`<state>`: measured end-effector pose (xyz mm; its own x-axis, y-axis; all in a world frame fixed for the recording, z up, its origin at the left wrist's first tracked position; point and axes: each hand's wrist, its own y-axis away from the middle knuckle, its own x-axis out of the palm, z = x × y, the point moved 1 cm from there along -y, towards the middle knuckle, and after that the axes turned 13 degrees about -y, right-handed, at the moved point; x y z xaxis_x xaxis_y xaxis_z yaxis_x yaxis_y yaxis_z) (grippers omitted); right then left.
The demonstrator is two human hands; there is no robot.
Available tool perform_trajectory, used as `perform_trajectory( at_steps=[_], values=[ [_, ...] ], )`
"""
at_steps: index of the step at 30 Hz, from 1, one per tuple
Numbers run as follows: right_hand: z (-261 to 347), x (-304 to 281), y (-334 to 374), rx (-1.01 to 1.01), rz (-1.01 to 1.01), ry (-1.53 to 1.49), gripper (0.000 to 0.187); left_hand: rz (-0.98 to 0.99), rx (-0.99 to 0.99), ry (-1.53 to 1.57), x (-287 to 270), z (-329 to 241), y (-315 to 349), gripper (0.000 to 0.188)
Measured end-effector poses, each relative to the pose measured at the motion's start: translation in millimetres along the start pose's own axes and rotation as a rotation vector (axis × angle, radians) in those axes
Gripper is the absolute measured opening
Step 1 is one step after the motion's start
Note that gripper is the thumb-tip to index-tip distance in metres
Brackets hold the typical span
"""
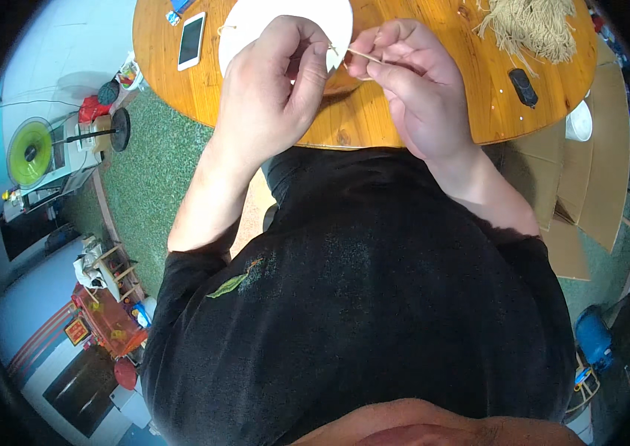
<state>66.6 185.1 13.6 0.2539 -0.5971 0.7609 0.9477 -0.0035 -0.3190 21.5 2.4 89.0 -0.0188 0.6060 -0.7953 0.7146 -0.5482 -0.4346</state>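
Observation:
A thin beige cord (365,56) runs between thumb and fingers of my right hand (426,93), its end pointing toward my left hand. My left hand (274,89) is closed in a pinch, and a small brownish bit of cord (333,49) sticks out at its fingertips. A narrow gap shows between the two hands. Both are raised over the near edge of a round wooden table (345,134). Behind the left hand lies a white round disc (252,18), partly hidden by it.
A bundle of beige cords (538,30) lies at the table's far right, with a small black object (524,88) nearer. On the left rests a white phone (191,41). Cardboard (590,149) and a white bucket (579,121) stand at right; a green fan (30,152) at left.

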Motion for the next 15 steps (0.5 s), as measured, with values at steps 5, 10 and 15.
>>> perform_trajectory(
  at_steps=[5,10,15],
  values=[
    [7,14,0,0.078,0.003,0.174,0.016,-0.024,-0.033,-0.018,-1,-4,0,0.007],
    [9,19,0,-0.118,-0.045,0.421,0.010,-0.061,-0.039,0.012,3,0,3,0.006],
    [0,19,0,-0.267,-0.070,0.566,0.006,-0.077,-0.008,0.001,5,-3,2,0.004]
  ],
)
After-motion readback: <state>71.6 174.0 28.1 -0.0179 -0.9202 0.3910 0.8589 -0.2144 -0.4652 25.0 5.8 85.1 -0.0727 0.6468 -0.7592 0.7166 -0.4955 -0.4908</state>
